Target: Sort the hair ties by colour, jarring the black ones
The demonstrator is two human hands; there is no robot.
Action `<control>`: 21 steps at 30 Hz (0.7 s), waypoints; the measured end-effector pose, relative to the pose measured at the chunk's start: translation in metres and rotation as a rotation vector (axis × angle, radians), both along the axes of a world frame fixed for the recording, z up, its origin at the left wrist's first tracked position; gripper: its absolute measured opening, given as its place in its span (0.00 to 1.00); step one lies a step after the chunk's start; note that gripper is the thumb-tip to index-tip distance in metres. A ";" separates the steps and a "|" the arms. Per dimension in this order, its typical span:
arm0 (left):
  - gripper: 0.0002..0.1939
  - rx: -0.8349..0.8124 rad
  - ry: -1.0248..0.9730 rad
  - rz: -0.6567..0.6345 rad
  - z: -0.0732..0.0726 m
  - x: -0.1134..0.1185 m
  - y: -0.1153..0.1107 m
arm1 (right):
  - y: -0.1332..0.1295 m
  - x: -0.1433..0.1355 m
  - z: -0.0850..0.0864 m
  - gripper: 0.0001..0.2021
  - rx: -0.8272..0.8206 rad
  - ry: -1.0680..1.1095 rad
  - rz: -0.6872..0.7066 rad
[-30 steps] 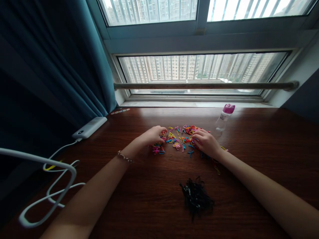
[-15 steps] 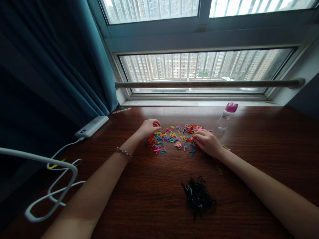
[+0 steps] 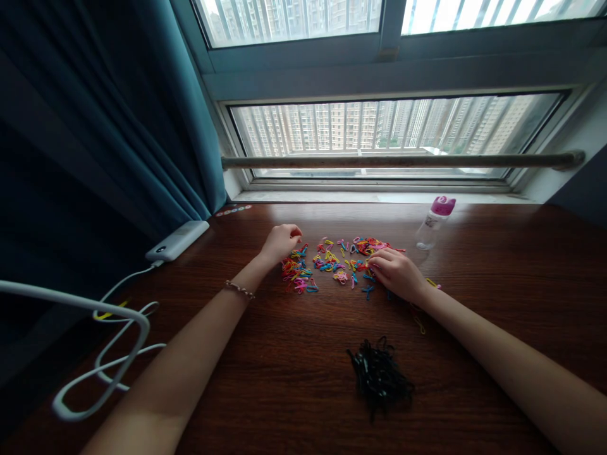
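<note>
Small colourful hair elastics point(image 3: 329, 258) lie spread over the brown table point(image 3: 284, 354). They gather in a heap on the left point(image 3: 296, 272), a looser scatter in the middle and a mostly red and pink heap point(image 3: 372, 245) at the back right. My left hand point(image 3: 283, 242) hovers at the back of the left heap, fingers curled together; whatever they hold is too small to make out. Over the right side of the scatter rests my right hand point(image 3: 393, 270), its fingertips pressed together among the elastics. What lies between those fingertips is hidden.
A pile of black elastics point(image 3: 379, 376) lies nearer to me. At the back right stands a clear bottle with a pink cap point(image 3: 435, 222). To the left are a white power bank point(image 3: 177, 241) and its looped white cable point(image 3: 142, 325), beside a blue curtain point(image 3: 190, 145).
My left hand has shifted slightly left, and a gap now shows between the left heap and the middle scatter. My right hand has stayed nearly in place.
</note>
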State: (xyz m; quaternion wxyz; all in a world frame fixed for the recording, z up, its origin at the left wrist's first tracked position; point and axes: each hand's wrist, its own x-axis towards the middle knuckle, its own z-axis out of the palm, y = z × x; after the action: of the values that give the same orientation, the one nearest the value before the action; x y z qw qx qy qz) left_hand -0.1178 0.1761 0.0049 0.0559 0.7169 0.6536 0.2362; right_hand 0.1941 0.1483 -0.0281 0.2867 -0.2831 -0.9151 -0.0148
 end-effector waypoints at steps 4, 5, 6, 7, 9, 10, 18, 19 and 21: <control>0.12 0.035 0.038 0.003 0.002 0.007 -0.003 | 0.000 0.000 0.000 0.08 -0.001 0.003 0.000; 0.13 0.043 0.060 -0.006 0.000 0.012 -0.005 | 0.000 0.000 0.000 0.08 -0.004 0.003 -0.001; 0.14 0.050 0.083 -0.031 -0.003 0.018 -0.007 | 0.000 0.000 0.000 0.08 -0.005 0.004 -0.002; 0.16 0.058 0.104 -0.073 -0.007 0.025 -0.009 | 0.000 0.000 0.000 0.08 -0.007 0.005 -0.002; 0.22 0.052 0.152 -0.228 -0.017 0.039 -0.015 | 0.000 -0.001 -0.001 0.08 -0.008 0.011 -0.002; 0.26 0.005 0.190 -0.306 -0.022 0.046 -0.018 | 0.000 -0.001 -0.001 0.08 -0.007 0.014 -0.001; 0.29 -0.198 0.414 -0.227 -0.038 0.040 -0.018 | -0.001 -0.001 0.001 0.08 -0.012 -0.008 0.001; 0.28 -0.194 0.429 -0.194 -0.037 0.033 -0.016 | -0.001 -0.001 0.001 0.08 -0.013 -0.007 0.001; 0.25 -0.158 0.440 -0.105 -0.036 0.022 -0.011 | -0.001 -0.001 0.000 0.08 -0.015 0.000 0.000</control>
State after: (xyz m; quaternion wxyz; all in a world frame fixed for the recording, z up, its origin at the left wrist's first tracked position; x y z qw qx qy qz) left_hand -0.0954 0.1646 -0.0307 -0.0195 0.7775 0.6282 0.0192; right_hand 0.1933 0.1478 -0.0279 0.2845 -0.2854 -0.9152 -0.0083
